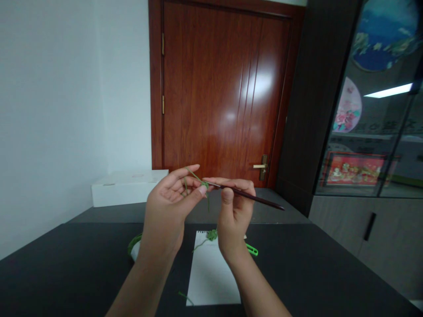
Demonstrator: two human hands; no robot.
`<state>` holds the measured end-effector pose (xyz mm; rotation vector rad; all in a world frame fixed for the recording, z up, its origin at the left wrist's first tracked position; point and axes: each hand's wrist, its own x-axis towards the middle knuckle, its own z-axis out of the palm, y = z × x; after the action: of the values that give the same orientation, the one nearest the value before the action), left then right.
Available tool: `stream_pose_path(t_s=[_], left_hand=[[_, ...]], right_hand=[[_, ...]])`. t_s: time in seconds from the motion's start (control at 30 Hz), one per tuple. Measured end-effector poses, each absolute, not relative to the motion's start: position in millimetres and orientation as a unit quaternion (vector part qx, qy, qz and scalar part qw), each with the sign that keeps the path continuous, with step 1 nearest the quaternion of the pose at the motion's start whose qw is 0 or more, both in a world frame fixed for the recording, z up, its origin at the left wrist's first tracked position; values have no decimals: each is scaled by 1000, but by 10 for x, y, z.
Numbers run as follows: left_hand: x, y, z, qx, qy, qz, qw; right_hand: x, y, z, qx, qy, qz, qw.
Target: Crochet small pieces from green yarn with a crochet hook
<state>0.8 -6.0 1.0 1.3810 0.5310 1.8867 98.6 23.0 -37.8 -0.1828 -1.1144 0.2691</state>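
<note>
From my screen, the left hand [168, 198] pinches the green yarn [198, 178] between thumb and forefinger, the right hand [235, 211] is closed on a dark crochet hook [253, 197] at that pinch, and (only a few stitches done, by my reading) a small green crocheted piece [212, 235] lies on a white notepad [211, 281] just below the right hand.

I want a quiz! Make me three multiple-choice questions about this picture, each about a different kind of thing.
1. Where is the white paper?
A. On the dark table
B. On the door
C. On the floor

2. What colour is the yarn in the left hand, near the hook in the right hand?
A. Red
B. Green
C. Blue

3. How is the door?
A. Wide open
B. Half open
C. Shut

Answers:
1. A, it lies flat on the table below the hands.
2. B, the strand across the left fingers is green.
3. C, it sits closed in its frame.
</note>
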Motion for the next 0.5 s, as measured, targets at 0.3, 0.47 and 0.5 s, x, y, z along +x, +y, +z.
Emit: stream_pose_path(t_s=[0.3, 0.47, 0.5], left_hand=[[-12, -79, 29, 515, 196, 700, 455], [-38, -62, 48, 508, 191, 692, 477], [-37, -61, 49, 508, 193, 694, 472]], right_hand=[[888, 233, -300, -2, -444, 379, 812], [938, 252, -322, -21, -465, 313, 828], [941, 244, -335, -32, -472, 273, 838]])
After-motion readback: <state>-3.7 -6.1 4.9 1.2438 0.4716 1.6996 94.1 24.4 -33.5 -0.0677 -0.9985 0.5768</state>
